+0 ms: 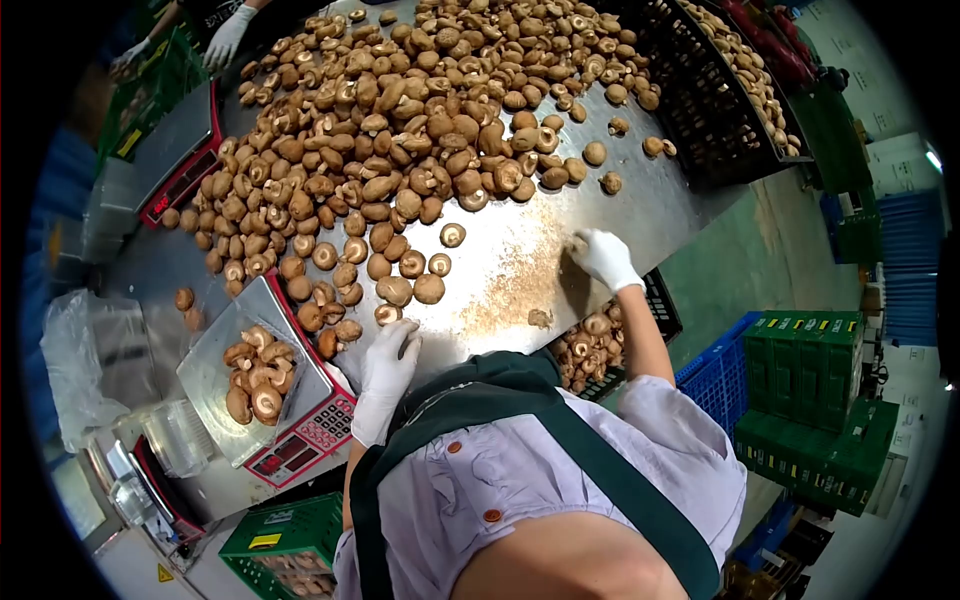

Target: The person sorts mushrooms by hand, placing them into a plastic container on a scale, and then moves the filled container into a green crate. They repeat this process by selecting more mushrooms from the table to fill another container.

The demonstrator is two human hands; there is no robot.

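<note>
My right hand (607,260), in a white glove, is closed over the bare metal at the right of the table. A small brownish piece, seemingly a mushroom (575,245), shows at its fingertips, mostly hidden by the glove. My left hand (387,372), also gloved, is at the table's near edge with fingers loosely bent and nothing visible in them. Its fingertips are right at a shiitake mushroom (388,314) lying stem up. Beyond both hands spreads a large heap of shiitake mushrooms (370,150). Left of my left hand, a scale (215,375) carries a small pile of mushrooms (262,375).
A black crate (720,130) of mushrooms stands at the right edge. Another mushroom-filled crate (660,305) sits below the near edge. A second scale (180,150) is at far left, near a co-worker's gloved hand (228,38). Green crates (805,370) are stacked at right.
</note>
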